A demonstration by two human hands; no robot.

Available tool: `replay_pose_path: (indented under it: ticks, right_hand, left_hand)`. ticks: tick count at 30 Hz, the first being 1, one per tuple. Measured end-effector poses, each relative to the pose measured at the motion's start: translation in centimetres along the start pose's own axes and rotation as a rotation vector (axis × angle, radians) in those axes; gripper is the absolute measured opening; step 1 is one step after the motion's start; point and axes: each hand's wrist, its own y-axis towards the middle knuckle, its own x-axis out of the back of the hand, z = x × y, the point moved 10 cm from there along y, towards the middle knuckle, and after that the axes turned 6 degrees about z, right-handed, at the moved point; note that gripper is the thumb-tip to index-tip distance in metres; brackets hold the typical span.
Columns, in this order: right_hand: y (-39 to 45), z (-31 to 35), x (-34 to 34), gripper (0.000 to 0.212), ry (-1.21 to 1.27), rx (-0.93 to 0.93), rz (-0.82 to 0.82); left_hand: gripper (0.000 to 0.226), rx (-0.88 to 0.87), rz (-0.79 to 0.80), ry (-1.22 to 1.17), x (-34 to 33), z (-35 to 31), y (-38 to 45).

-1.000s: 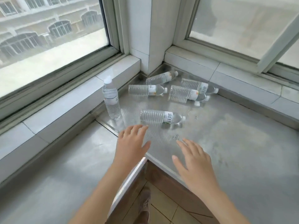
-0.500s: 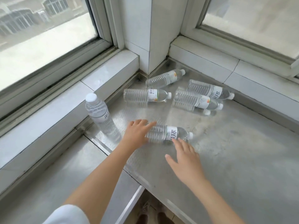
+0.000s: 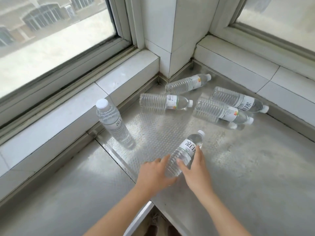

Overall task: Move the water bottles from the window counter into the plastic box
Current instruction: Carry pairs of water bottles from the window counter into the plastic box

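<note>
Both hands hold one clear water bottle (image 3: 185, 151) with a white label, its cap pointing up and away from me. My left hand (image 3: 154, 174) grips its base end and my right hand (image 3: 194, 167) wraps its middle. One bottle (image 3: 114, 123) stands upright by the left sill. Several more lie on the metal counter (image 3: 247, 167) near the corner: one (image 3: 165, 101) in the middle, one (image 3: 187, 83) at the pillar, two (image 3: 221, 111) (image 3: 238, 99) at the right. The plastic box is not in view.
White tiled sills (image 3: 71, 106) run along both windows and meet at a tiled pillar (image 3: 172, 40). The counter's front edge (image 3: 141, 217) lies just below my forearms, with floor beneath it.
Both hands reached forward to the nearest lying bottle, closed on it and turned it so its cap points away. The view has moved closer to the counter.
</note>
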Motion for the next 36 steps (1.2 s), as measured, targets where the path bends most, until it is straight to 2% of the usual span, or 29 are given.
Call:
replay_pose_path:
  ticks: [2,5,7,9,15,21,26,31,36]
  right_hand:
    - [0.4,0.3,-0.5,0.1,0.019,-0.006,-0.025]
    - [0.7,1.2,-1.0,0.104,0.026,0.011,-0.076]
    - [1.2,1.8,-1.5,0.104,0.048,0.003,-0.08]
    - [2.0,2.4,-2.0,0.105,0.115,0.002,-0.073]
    - [3.3,3.3,-2.9,0.104,0.173,0.043,-0.056]
    - [3.2,3.7,-2.8,0.108,0.128,-0.004,-0.102]
    - [3.2,3.7,-2.3,0.103,0.168,-0.027,-0.085]
    - [2.9,3.5,-2.3,0.098,0.231,0.003,-0.012]
    - [1.4,4.4,-1.3,0.093,0.29,0.031,-0.03]
  left_hand:
    - [0.072,0.03,-0.041,-0.138,0.4,0.4,-0.9]
    - [0.066,0.152,-0.246,-0.48,2.1,4.2,-2.1]
    - [0.077,0.329,-0.435,-0.683,2.7,8.7,-3.0]
    - [0.092,0.481,-0.561,-0.789,3.3,12.2,-3.6]
    - [0.1,0.468,-0.735,-1.062,5.6,16.6,-1.4]
    - [0.084,0.519,-0.795,-1.054,6.9,18.2,0.5]
    - [0.069,0.522,-0.841,-1.061,8.0,18.1,0.3]
    - [0.064,0.434,-0.774,-1.111,8.2,17.7,-0.5]
    - [0.064,0.436,-0.708,-1.207,8.2,17.3,-2.6]
